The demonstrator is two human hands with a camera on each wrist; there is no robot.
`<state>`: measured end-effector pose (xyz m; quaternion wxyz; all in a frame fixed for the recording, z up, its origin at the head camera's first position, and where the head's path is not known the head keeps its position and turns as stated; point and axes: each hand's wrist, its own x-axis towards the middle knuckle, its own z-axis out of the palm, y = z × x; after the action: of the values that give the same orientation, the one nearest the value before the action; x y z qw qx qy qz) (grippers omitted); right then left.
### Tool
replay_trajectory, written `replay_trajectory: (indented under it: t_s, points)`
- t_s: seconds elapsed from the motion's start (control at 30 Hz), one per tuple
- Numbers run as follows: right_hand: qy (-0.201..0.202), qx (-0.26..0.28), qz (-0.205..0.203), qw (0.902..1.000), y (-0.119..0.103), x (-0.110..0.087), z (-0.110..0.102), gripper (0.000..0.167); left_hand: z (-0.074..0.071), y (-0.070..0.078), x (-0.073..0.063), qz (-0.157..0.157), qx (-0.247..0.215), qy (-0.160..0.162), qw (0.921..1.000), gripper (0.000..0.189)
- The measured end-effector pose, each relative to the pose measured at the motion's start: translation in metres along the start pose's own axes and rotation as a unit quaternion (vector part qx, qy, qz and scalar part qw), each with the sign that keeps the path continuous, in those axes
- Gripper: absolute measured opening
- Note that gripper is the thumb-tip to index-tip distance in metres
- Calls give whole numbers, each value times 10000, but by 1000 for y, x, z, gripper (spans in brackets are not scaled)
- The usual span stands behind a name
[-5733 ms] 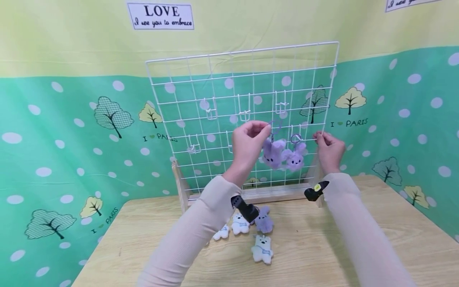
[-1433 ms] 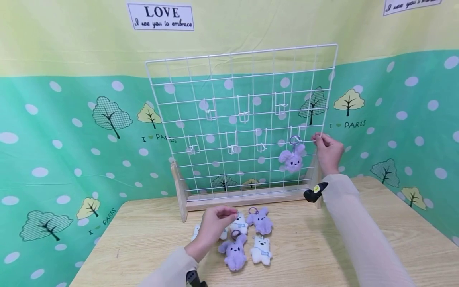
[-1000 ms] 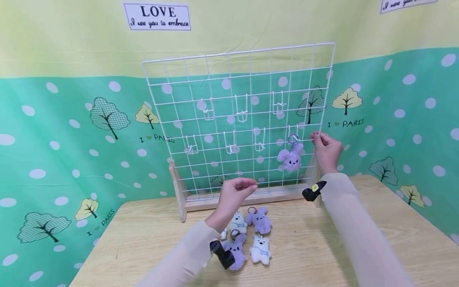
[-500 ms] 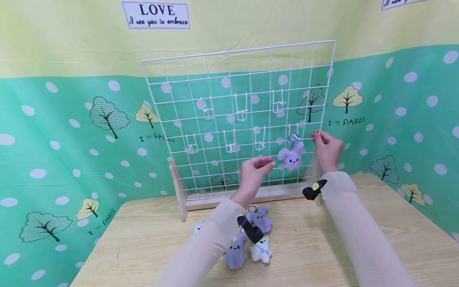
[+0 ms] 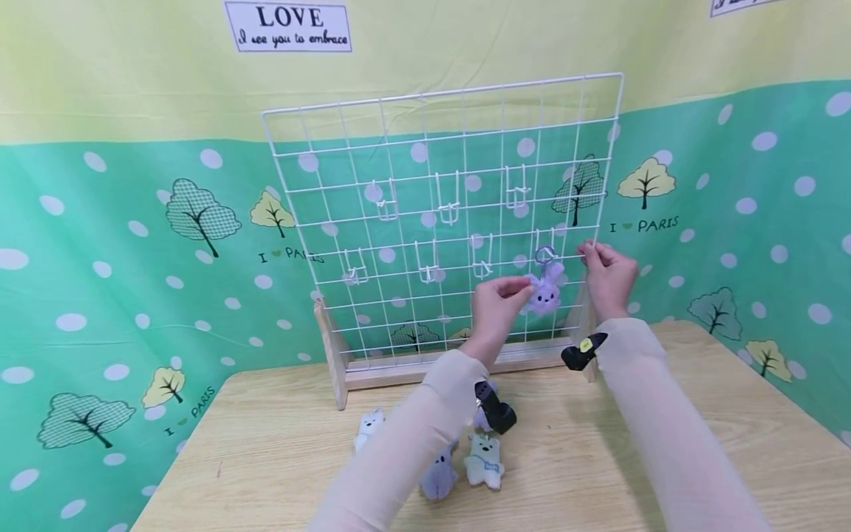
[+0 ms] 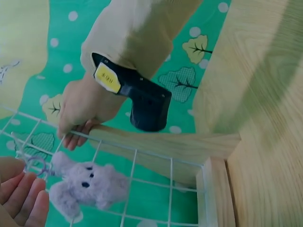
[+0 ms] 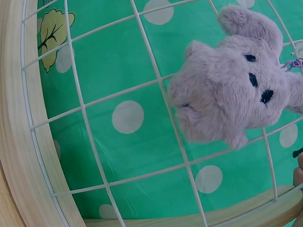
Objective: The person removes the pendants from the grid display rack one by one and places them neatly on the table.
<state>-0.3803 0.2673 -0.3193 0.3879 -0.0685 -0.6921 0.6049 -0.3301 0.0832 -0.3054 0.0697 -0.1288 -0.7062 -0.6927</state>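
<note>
A purple plush bunny keychain [image 5: 547,294] hangs by its ring [image 5: 545,255] from the lower right hook of a white wire grid rack [image 5: 442,96]. My left hand [image 5: 499,307] is beside it, fingertips over one ear in the head view. In the left wrist view, the fingers [image 6: 29,198] are close to the ring with nothing seen between them; contact is unclear. My right hand [image 5: 608,277] pinches the rack's right edge wire, also visible in the left wrist view. The right wrist view shows the bunny [image 7: 236,87] large against the grid.
White hooks [image 5: 482,262] sit in two rows on the grid, which stands on a wooden base [image 5: 379,377]. Below, white bear keychains [image 5: 484,464] and purple bunny keychains [image 5: 439,476] lie on the wooden table [image 5: 266,443], some hidden by my left arm. A patterned cloth [image 5: 120,310] hangs behind.
A second bunny, held beside the hanging one at first, now lies on the table. My left hand has since risen rightward from the table to the hanging bunny. The right hand stays on the rack.
</note>
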Motion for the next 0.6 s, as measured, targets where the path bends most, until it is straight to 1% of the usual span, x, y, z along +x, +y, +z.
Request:
replay_trajectory:
  t_s: [0.13,0.3,0.4,0.6]
  points:
    - [26,0,36,10000,-1,0,0,35,9,3,2,15,69,112,9999,15]
    - [37,41,85,9999,-2,1,0,35,18,5,8,105,102,457,9988,17]
    - [41,14,88,10000,-2,1,0,35,23,5,11,108,156,630,9978,18]
    - [66,-34,19,10000,-2,1,0,34,36,6,14,205,5,834,9963,22]
